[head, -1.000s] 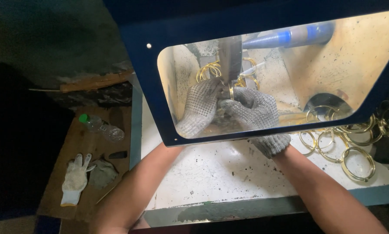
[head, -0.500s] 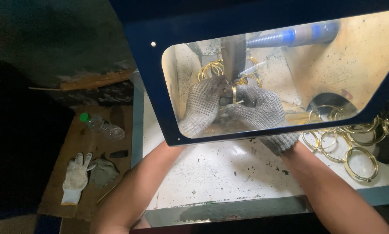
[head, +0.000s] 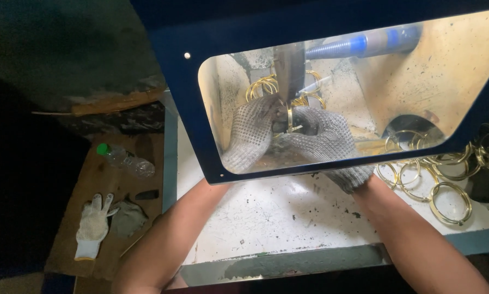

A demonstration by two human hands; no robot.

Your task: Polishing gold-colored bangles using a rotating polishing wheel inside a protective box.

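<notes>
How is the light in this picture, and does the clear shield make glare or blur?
Head view: bright light on the white table; left side dark. Through the clear shield, a warm yellow tint and faint haze soften the left hand, right hand and brass ring.

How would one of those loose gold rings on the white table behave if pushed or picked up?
The gold rings look like thin metal hoops, so probably stiff and light. Lying flat on the white table, one would likely slide; on edge it could roll. The polished surface may feel slippery.

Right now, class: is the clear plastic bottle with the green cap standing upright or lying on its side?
Lying on its side. The clear plastic bottle rests lengthwise on the brown board, green cap towards the upper left.
</notes>
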